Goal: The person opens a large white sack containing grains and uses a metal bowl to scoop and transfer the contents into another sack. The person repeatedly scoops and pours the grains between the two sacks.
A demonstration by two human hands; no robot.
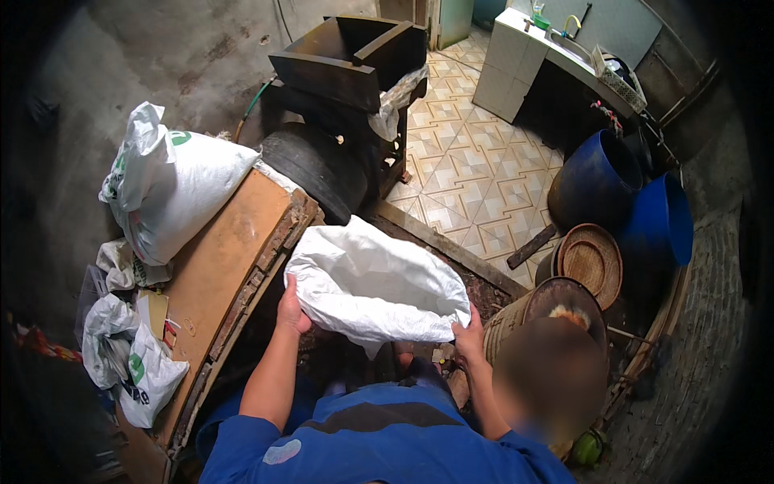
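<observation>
A white woven sack [371, 278] hangs in front of my body with its mouth wide and facing up. My left hand [293, 308] grips the left end of its rim, thumb up along the cloth. At the opposite end, my right hand [469, 335] pinches the rim. Both hands are closed on the cloth, and the sack's lower part is hidden beneath its folded edge. To the left, a full white sack [189, 181] rests on a wooden board table [234, 242].
Crumpled sacks [133, 363] lie on the table's near left. A dark hopper machine [355, 60] stands beyond it. Blue barrels [597, 177], a woven basket [591, 262] and a round drum [564, 306] are at right. A sink counter [516, 68] stands at the back.
</observation>
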